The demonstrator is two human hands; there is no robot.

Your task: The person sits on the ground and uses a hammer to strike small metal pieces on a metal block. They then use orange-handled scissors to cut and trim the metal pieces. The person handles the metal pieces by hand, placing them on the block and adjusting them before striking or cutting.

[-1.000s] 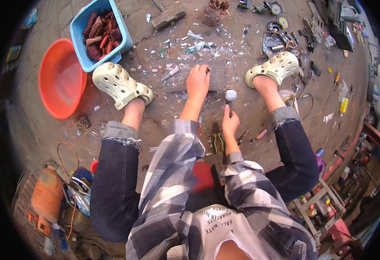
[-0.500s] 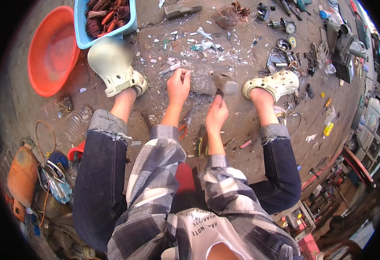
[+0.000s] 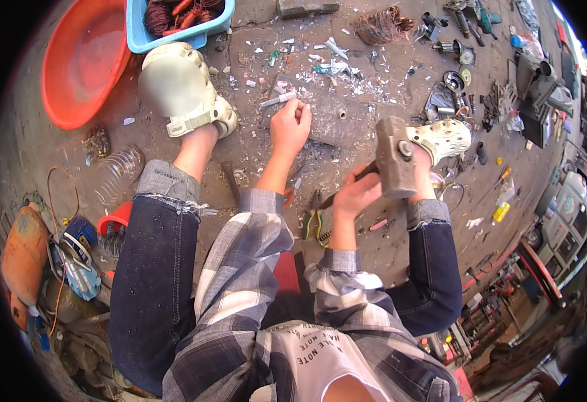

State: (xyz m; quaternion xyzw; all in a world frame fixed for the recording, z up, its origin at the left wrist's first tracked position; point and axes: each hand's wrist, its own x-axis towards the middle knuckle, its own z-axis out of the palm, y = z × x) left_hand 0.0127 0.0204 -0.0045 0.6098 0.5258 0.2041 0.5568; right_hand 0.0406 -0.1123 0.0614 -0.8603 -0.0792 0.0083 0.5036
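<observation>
My right hand [image 3: 355, 195] grips the handle of a hammer [image 3: 396, 158], whose heavy brown metal head is raised close to the camera, left of my right shoe. My left hand [image 3: 290, 126] hovers at the near left edge of a flat dark slab [image 3: 340, 124], its fingers closed. What lies between those fingers is hidden. Just beyond the knuckles is a thin rod with a pale sleeve [image 3: 280, 99]; I cannot tell whether the hand holds it. A small round brownish piece [image 3: 342, 114] sits on the slab. Pliers with yellow-green handles [image 3: 314, 218] lie nearer me.
White and pink fragments [image 3: 337, 69] litter the ground past the slab. A blue bin [image 3: 173, 39] of copper-coloured coils and an orange basin [image 3: 82, 60] stand at the far left. Copper wire [image 3: 384, 25] and metal motor parts [image 3: 457, 50] lie at the far right.
The hammer has risen from over the slab, swinging right and toward me. My left hand stays beside the slab with closed fingers. The whole view has shifted slightly.
</observation>
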